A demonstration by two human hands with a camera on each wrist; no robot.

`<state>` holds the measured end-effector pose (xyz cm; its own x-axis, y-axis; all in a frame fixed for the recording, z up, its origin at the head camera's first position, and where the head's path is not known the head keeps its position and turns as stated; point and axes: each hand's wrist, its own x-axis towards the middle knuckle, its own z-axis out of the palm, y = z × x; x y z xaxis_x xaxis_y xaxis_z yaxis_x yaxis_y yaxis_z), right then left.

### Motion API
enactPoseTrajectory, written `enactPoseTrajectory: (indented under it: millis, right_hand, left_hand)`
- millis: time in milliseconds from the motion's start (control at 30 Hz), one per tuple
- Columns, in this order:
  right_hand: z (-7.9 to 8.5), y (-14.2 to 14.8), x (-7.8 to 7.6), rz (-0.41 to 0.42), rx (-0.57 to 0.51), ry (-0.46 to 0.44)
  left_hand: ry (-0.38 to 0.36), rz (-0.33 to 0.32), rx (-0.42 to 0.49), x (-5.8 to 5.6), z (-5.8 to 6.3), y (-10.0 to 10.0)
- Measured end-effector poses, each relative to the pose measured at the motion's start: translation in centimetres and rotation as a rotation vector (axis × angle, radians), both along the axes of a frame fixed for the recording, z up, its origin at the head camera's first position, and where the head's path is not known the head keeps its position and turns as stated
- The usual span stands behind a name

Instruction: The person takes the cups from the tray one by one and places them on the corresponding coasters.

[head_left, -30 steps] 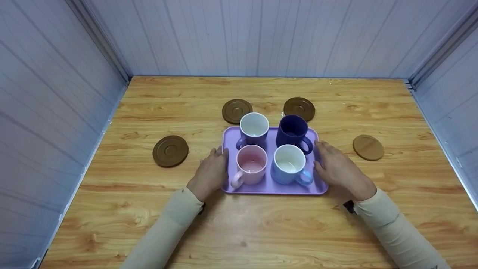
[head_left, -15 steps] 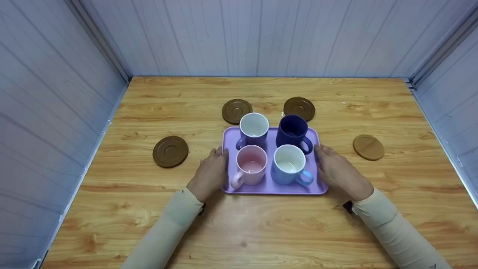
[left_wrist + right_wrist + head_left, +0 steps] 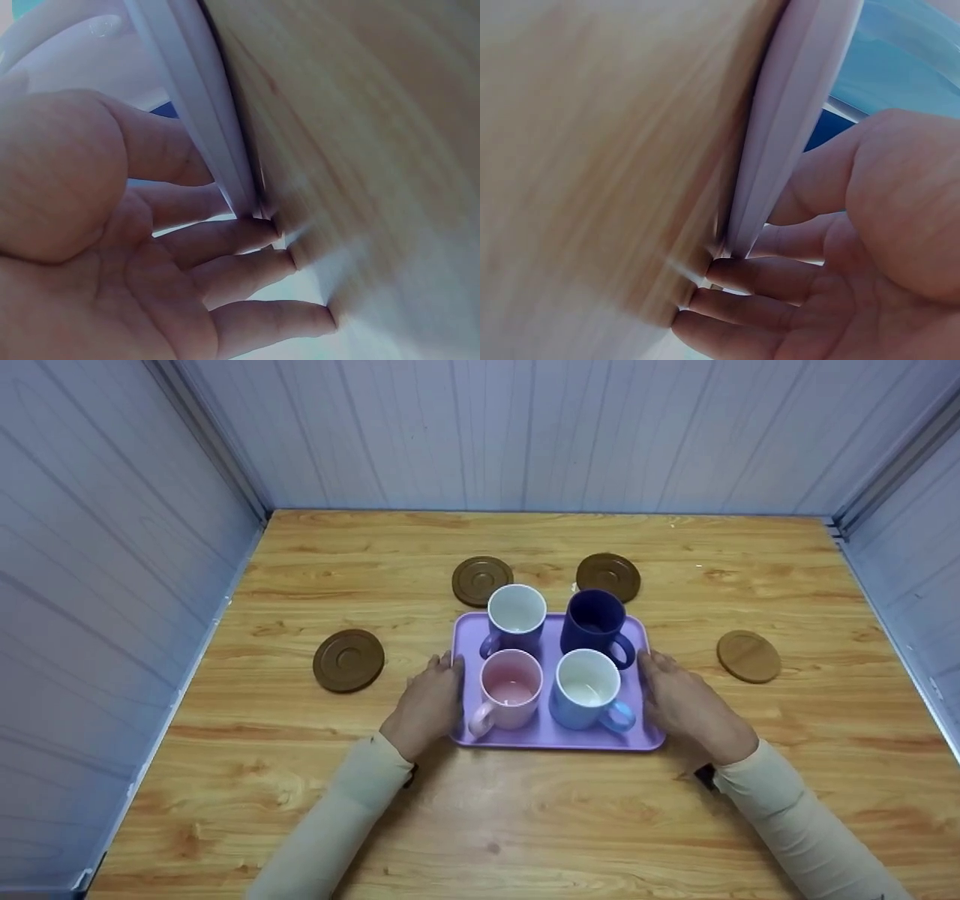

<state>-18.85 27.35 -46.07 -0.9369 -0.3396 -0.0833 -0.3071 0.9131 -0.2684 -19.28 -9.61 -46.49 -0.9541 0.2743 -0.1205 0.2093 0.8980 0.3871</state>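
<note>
A lilac tray (image 3: 551, 739) lies on the wooden table and carries a pink mug (image 3: 510, 690), a light blue mug (image 3: 585, 690), a dark navy mug (image 3: 592, 622) and a white-lined purple mug (image 3: 517, 619). My left hand (image 3: 427, 705) grips the tray's left edge, thumb over the rim. The left wrist view shows its other fingertips (image 3: 259, 232) low against the table beside the tray wall. At the opposite edge my right hand (image 3: 694, 709) holds the tray likewise, with its lower fingers (image 3: 772, 277) down at the table.
Dark brown round coasters lie left of the tray (image 3: 349, 660), behind it on the left (image 3: 480, 577) and behind it on the right (image 3: 609, 574). A lighter wooden coaster (image 3: 748, 656) sits to the right. Pale panel walls (image 3: 495, 435) enclose the back and sides.
My right hand has drawn in against the tray's right edge, its thumb no longer spread out in the head view. The whole head view has shifted slightly; tray and mugs keep their places.
</note>
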Motion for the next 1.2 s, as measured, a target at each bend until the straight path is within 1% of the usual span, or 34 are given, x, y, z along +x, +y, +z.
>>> enactPoseTrajectory:
  millis: [67,133,200,300,333,400,500,633,733,867,1067,1200]
  right_hand:
    - [0.0,0.1,0.0,0.002,0.002,0.005]
    - [0.0,0.2,0.0,0.002,0.003,0.011]
    - [0.0,0.3,0.0,0.004,0.003,0.022]
    - [0.0,0.3,0.0,0.017,-0.004,0.055]
    - [0.0,0.3,0.0,0.023,-0.005,0.069]
    - [-0.1,0.2,0.0,0.04,-0.009,0.097]
    - [-0.1,0.2,0.0,0.051,-0.008,0.12]
    - [0.0,0.2,-0.1,0.048,0.0,0.117]
    - [0.0,0.2,-0.1,0.046,0.002,0.107]
    - [-0.1,0.2,-0.2,0.049,0.0,0.097]
    - [-0.2,0.1,-0.1,0.045,-0.004,0.093]
    - [-0.3,0.0,-0.1,0.045,-0.013,0.102]
  left_hand:
    - [0.007,-0.007,0.001,0.0,0.1,0.1]
    - [0.031,-0.022,0.007,-0.1,0.3,0.1]
    - [0.074,-0.042,0.026,-0.1,0.5,0.0]
    - [0.146,-0.046,0.073,-0.2,1.2,-0.4]
    - [0.166,-0.036,0.093,-0.2,1.5,-0.6]
    - [0.194,0.005,0.121,-0.3,2.1,-1.1]
    - [0.212,0.076,0.143,-0.6,2.8,-1.9]
    - [0.169,0.157,0.134,-0.9,3.4,-3.1]
    - [0.112,0.209,0.12,-1.2,3.6,-4.3]
    - [0.028,0.259,0.1,-2.0,3.7,-6.1]
    - [-0.109,0.3,0.062,-3.1,3.3,-8.7]
    - [-0.199,0.303,0.051,-3.6,2.9,-10.0]
